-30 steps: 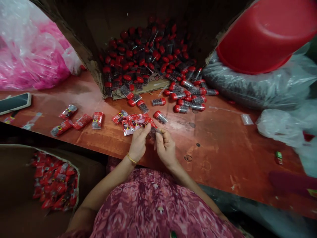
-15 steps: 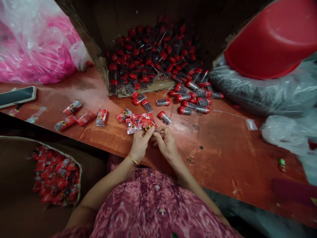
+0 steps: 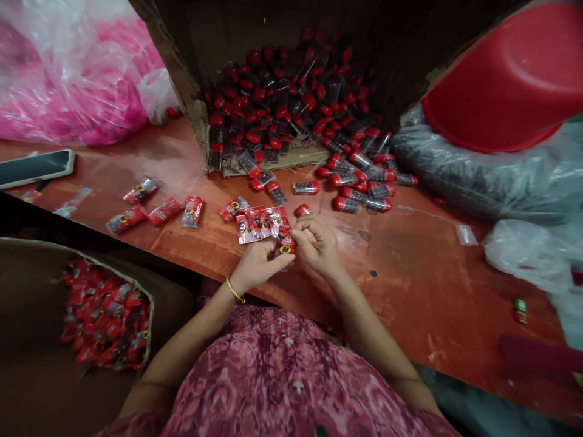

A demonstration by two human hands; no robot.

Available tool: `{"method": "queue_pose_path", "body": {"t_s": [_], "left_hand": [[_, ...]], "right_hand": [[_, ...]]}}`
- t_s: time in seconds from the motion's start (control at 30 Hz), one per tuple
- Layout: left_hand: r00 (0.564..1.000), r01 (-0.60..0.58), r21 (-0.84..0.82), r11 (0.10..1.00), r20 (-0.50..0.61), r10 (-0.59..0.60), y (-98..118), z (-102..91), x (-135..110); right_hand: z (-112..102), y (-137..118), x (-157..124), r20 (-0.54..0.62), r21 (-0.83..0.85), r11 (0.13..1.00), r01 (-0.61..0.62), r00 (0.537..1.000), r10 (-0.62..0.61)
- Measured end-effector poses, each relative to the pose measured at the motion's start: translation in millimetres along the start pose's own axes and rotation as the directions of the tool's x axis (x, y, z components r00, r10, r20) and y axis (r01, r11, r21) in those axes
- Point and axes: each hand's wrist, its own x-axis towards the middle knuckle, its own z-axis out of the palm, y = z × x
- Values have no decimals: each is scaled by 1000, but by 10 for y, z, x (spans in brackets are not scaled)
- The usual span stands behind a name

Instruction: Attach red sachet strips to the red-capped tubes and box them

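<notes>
Between my two hands is a small red printed packet (image 3: 286,243) with a yellow and black mark. My left hand (image 3: 257,264), a gold bangle at its wrist, grips the packet's lower left side. My right hand (image 3: 319,246) pinches its upper right edge, fingers curled. Just beyond lie several flat red packets (image 3: 262,222) in an overlapping pile. A red-capped clear tube (image 3: 302,210) of dark beads is partly hidden behind my right hand. Filled red packets (image 3: 164,211) lie farther left on the table.
An open carton (image 3: 200,130) on its side spills many red-capped tubes (image 3: 344,179) onto the table. A box of filled packets (image 3: 107,315) stands lower left. A phone (image 3: 36,169), pink bags (image 3: 73,91) and a red tub (image 3: 505,79) flank the table.
My hands have drawn slightly apart, the right rising, and the packet between them shows more fully. The whole view has shifted a little.
</notes>
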Motion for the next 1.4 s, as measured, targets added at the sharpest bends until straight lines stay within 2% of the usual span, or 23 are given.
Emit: {"method": "queue_pose_path", "body": {"t_s": [0.03, 0.1, 0.17, 0.23, 0.3, 0.43, 0.53, 0.6, 0.67, 0.73, 0.8, 0.87, 0.9, 0.97, 1.07, 1.13, 1.2, 1.3, 1.4], "left_hand": [[1000, 4, -66, 998, -28, -6, -16, -4, 5], [991, -23, -191, 981, -137, -3, -26, -1, 17], [965, -77, -286, 955, -264, -2, -10, 9, 24], [936, -113, -334, 936, -351, -13, 15, 18, 25], [924, -121, -383, 916, -379, -36, 25, 19, 21], [923, -113, -488, 865, -374, -91, -14, -1, -18], [908, -114, -580, 807, -390, -152, -38, -45, -92], [914, -73, -634, 770, -351, -202, -33, -114, -150], [912, -19, -657, 754, -321, -256, -13, -240, -188], [874, 21, -659, 752, -353, -334, 19, -424, -184], [805, 78, -680, 729, -388, -448, 62, -640, -134], [739, 103, -722, 684, -405, -538, 111, -844, -61], [721, 101, -747, 657, -400, -566, 136, -926, -27], [714, 75, -799, 597, -375, -591, 177, -1024, 15], [740, 7, -867, 498, -330, -585, 199, -988, -16], [742, -29, -899, 436, -311, -594, 180, -876, -85], [735, 6, -919, 394, -263, -625, 142, -752, -153], [718, 95, -917, 389, -208, -665, 93, -660, -182], [670, 9, -893, 450, -328, -666, 96, -714, -146]], "right_hand": [[54, 8, -54, -62, 115, 989, -96, 993, 104], [158, 8, -182, -122, 309, 917, -254, 945, 303], [244, -16, -306, -32, 402, 842, -361, 913, 407], [306, -55, -385, 119, 422, 804, -419, 904, 410], [356, -93, -394, 192, 444, 786, -430, 903, 385], [508, -123, -276, 153, 438, 810, -390, 920, 360], [686, -127, -194, 123, 353, 867, -351, 936, 329], [781, -136, -153, 104, 250, 913, -321, 947, 305], [803, -141, -104, 106, 111, 956, -273, 959, 261], [720, -113, -44, 84, -72, 979, -193, 977, 198], [545, -16, 16, -6, -305, 941, -148, 988, 154], [327, 157, 54, -117, -526, 829, -190, 982, 151], [224, 260, 57, -139, -602, 769, -216, 976, 166], [60, 457, 20, -95, -684, 700, -205, 976, 194], [-46, 617, -126, -82, -731, 659, -178, 981, 173], [-34, 612, -231, -144, -742, 646, -180, 984, 108], [20, 553, -296, -163, -732, 667, -140, 986, 28], [157, 457, -285, -60, -695, 719, 1, 996, -59], [316, 423, -207, 70, -688, 719, 99, 995, -70]]}}
